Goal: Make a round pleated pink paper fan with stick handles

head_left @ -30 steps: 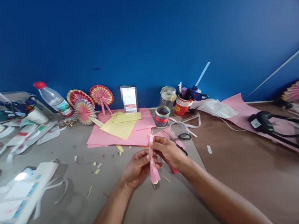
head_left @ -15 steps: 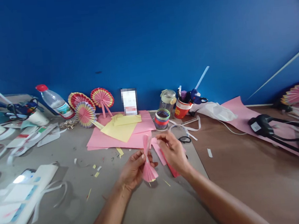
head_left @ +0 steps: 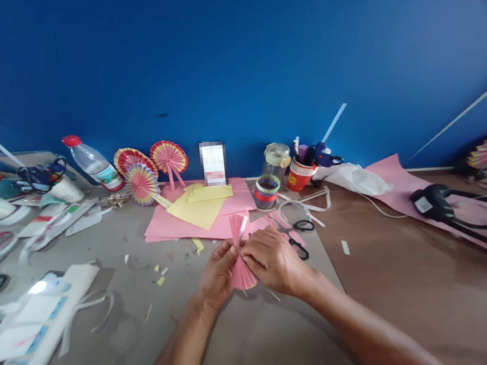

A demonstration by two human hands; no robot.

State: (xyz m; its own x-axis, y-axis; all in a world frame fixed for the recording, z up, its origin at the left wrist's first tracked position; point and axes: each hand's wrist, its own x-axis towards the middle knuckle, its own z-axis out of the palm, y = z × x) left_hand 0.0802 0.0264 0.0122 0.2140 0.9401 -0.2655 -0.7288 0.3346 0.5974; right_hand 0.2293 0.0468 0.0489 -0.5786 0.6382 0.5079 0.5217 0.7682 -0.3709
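Note:
A pleated pink paper fan (head_left: 243, 275), pinched narrow at its middle and flared at both ends, stands upright between my hands above the grey mat. My left hand (head_left: 221, 268) grips its waist from the left, thumb in front. On the other side my right hand (head_left: 274, 260) closes its fingers on the fan's middle; its fingertips are partly hidden behind the knuckles. Beyond my right hand lie black-handled scissors (head_left: 303, 226) on pink paper strips. Pink sheets (head_left: 162, 227) with yellow sheets (head_left: 196, 209) on top lie behind the fan.
Finished paper fans (head_left: 168, 156) lean by the blue wall, beside a red-capped bottle (head_left: 95, 165) and a phone-like screen (head_left: 213, 163). Tape rolls (head_left: 266, 190), a red cup (head_left: 298, 176) and a clear jar stand at the back. A power strip (head_left: 45, 322) lies left, a black strap (head_left: 439, 201) right.
My right hand has moved left and down from beside the fan onto its middle. My left hand keeps its grip. The scissors now show more fully.

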